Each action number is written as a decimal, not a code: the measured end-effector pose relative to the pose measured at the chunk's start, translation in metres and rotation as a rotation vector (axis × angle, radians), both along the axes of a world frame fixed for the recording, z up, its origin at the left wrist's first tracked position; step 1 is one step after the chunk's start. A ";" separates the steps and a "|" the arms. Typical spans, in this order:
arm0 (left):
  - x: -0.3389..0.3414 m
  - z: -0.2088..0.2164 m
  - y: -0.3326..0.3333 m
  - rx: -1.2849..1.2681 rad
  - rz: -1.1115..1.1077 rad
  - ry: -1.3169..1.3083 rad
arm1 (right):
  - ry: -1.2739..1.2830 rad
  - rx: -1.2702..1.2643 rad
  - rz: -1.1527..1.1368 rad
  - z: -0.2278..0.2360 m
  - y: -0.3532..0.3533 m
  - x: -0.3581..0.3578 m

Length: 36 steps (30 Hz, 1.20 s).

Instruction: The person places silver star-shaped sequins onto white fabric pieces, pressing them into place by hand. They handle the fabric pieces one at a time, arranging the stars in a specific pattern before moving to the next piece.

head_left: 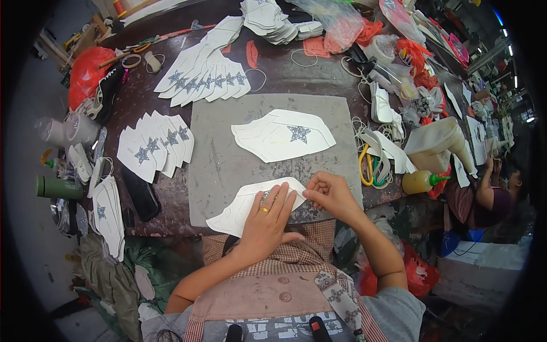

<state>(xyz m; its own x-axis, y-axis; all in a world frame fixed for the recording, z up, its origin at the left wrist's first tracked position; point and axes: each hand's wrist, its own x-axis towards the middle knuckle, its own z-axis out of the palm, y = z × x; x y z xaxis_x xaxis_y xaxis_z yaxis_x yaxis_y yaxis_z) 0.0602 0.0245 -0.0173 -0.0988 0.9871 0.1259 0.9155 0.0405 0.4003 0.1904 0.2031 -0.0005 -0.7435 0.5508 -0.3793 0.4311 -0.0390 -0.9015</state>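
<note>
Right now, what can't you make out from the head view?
Head view: most of the glitter star on the near white piece, covered by the left hand.
Head view: whether the right hand pinches anything; its curled fingers hide it.
Head view: the far end of the top white stack, cut off by the upper edge.

Dark table [285,71]: grey mat [211,188], fanned white pieces [200,62].
</note>
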 end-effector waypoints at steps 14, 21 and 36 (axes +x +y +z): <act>-0.029 0.023 -0.018 0.078 0.291 -0.009 | 0.199 0.679 0.195 0.013 -0.008 0.006; -0.046 0.042 -0.042 0.012 0.363 -0.349 | 0.059 0.714 -0.288 0.013 0.032 0.019; -0.133 0.001 0.079 0.443 0.236 -0.002 | 0.070 0.338 -0.311 0.028 0.062 0.068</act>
<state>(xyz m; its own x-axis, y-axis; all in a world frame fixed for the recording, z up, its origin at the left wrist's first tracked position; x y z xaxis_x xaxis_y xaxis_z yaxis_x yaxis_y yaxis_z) -0.0733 0.1037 -0.0159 -0.3133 0.7893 0.5280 0.9013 0.0720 0.4272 0.2588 0.2653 0.0275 -0.5412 0.8355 -0.0949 0.3830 0.1444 -0.9124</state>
